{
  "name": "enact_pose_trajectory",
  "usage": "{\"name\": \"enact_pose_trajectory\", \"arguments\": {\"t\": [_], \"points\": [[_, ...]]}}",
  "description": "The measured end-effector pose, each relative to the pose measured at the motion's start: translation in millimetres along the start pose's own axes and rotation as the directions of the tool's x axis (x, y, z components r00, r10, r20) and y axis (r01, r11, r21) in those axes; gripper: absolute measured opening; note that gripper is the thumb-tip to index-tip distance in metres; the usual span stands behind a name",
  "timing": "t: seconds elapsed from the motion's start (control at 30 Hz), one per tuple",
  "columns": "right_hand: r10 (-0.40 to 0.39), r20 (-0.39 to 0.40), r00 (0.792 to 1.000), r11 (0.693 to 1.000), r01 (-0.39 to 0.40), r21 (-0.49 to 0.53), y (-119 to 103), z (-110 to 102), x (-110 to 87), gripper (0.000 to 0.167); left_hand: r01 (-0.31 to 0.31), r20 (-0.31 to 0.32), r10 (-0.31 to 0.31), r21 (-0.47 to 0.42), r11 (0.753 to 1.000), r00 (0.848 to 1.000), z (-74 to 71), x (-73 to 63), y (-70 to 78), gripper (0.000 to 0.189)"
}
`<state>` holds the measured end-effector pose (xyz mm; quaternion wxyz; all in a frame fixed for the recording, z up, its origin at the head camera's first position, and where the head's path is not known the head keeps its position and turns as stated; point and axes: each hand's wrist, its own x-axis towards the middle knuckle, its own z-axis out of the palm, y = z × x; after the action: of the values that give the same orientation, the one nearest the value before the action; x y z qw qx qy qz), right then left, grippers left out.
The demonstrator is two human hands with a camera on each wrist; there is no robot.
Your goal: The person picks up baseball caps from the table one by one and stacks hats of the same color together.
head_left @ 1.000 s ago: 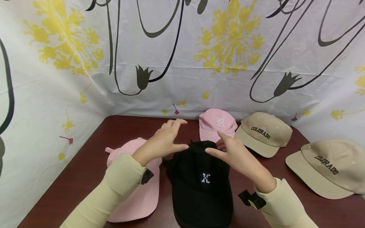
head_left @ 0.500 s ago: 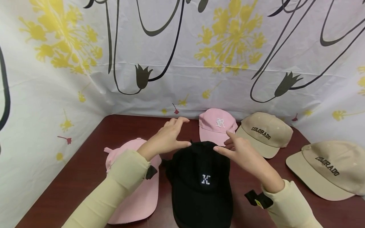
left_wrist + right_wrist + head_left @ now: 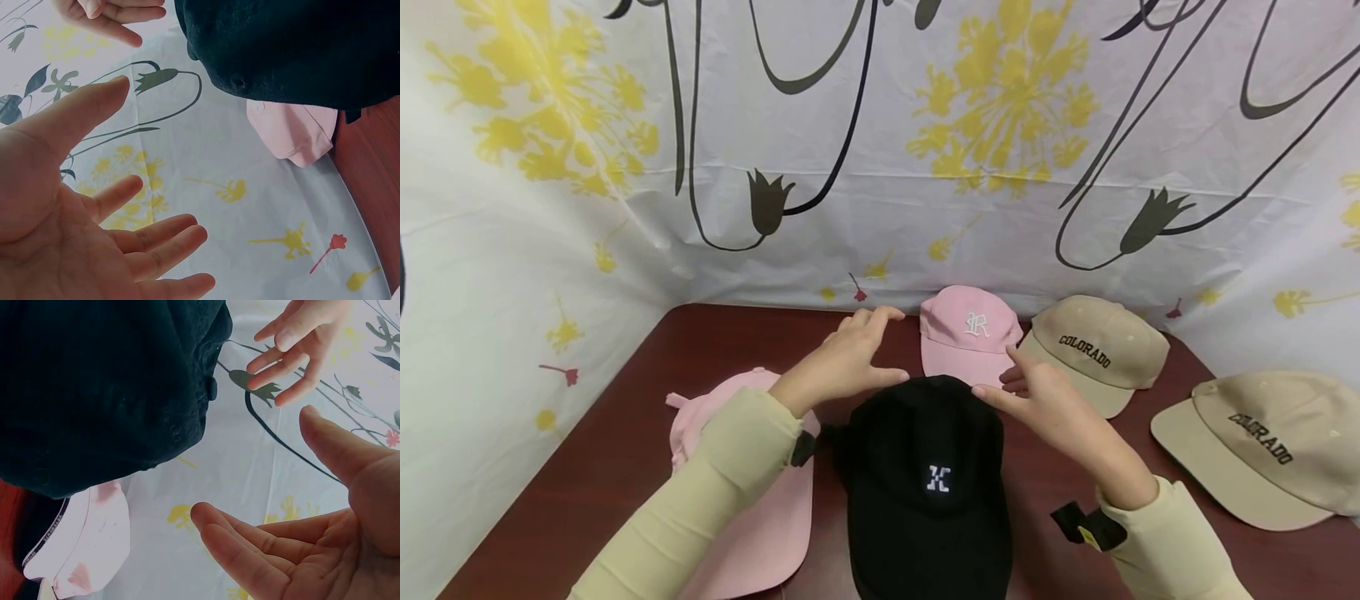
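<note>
A black cap (image 3: 931,433) with a small white emblem lies at the front centre of the table, brim toward me. My left hand (image 3: 850,354) is held above its upper left side, fingers spread and thumb extended. On the other side, my right hand (image 3: 1048,400) hovers by the top of the crown, thumb toward the left hand. Both wrist views show gaps between the black crown (image 3: 294,50) and the fingers, and neither hand holds anything. A pink cap (image 3: 775,508) lies under the left forearm, partly covered by the sleeve.
Farther back sits a pink cap (image 3: 966,325) with a white letter, beside a beige cap (image 3: 1101,346) marked COLORADO. Another beige COLORADO cap (image 3: 1270,442) is at the right. A patterned white cloth (image 3: 850,150) hangs behind the dark red table (image 3: 617,433).
Both hands have shifted slightly to the right, and the gap between the thumbs has widened a little. The caps lie where they were; the head view has turned slightly.
</note>
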<state>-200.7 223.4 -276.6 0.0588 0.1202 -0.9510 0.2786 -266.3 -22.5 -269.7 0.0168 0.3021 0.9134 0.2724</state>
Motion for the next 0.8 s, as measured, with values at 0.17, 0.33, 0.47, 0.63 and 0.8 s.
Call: {"name": "enact_pose_trajectory", "arguments": {"t": [0.17,0.33,0.47,0.63,0.8], "points": [[0.006,-0.003,1.000,1.000,-0.006,-0.007,3.4,0.4,1.6,0.074,0.002,0.008,-0.002,-0.001,1.000,1.000,0.7,5.7,-2.5,0.070],[0.008,-0.004,1.000,1.000,-0.008,-0.016,5.7,0.8,2.8,0.076,0.000,0.012,0.000,-0.012,1.000,1.000,2.0,10.2,-5.2,0.069],[0.008,-0.004,1.000,1.000,-0.008,-0.018,7.1,1.4,3.6,0.076,0.003,0.021,-0.002,-0.014,1.000,1.000,2.0,13.2,-6.1,0.069],[0.007,-0.009,1.000,1.000,-0.007,-0.016,9.4,1.4,6.4,0.074,0.009,0.036,-0.009,-0.004,1.000,0.999,0.3,18.5,-7.7,0.068],[0.012,-0.006,1.000,1.000,-0.012,-0.029,11.0,0.8,10.0,0.076,0.027,0.058,-0.026,-0.011,1.000,0.998,-1.1,24.9,-9.5,0.069]]}}
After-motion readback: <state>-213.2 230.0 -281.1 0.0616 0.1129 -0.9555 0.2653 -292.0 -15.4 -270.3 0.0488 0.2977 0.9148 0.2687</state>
